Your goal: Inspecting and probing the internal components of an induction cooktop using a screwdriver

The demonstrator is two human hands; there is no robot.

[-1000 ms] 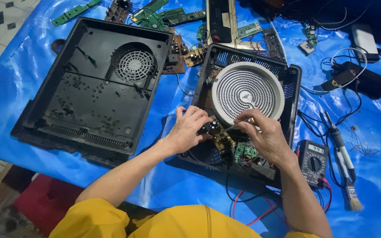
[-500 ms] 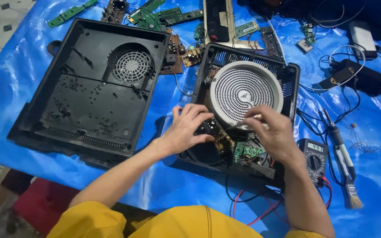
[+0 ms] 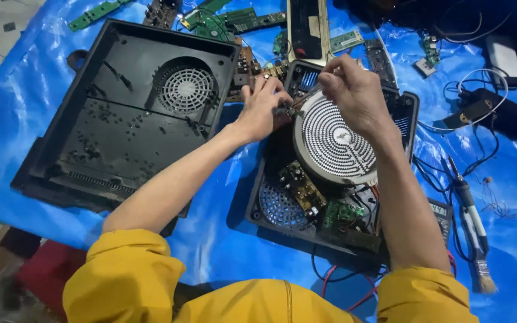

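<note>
We locate the round heating coil (image 3: pixel 336 140) right of frame centre, seated in the open black cooker housing (image 3: pixel 270 179). At the coil's upper-left rim, our left hand (image 3: pixel 258 107) pinches a small fitting (image 3: pixel 288 110). Our right hand (image 3: pixel 354 90) is closed around a thin tool (image 3: pixel 307 96) whose long axis slants down-left to that fitting. The right hand sits directly over the coil. An empty black casing (image 3: pixel 121 113) lies left, a brush (image 3: pixel 480 263) lower right, on blue sheeting (image 3: pixel 19 90).
</note>
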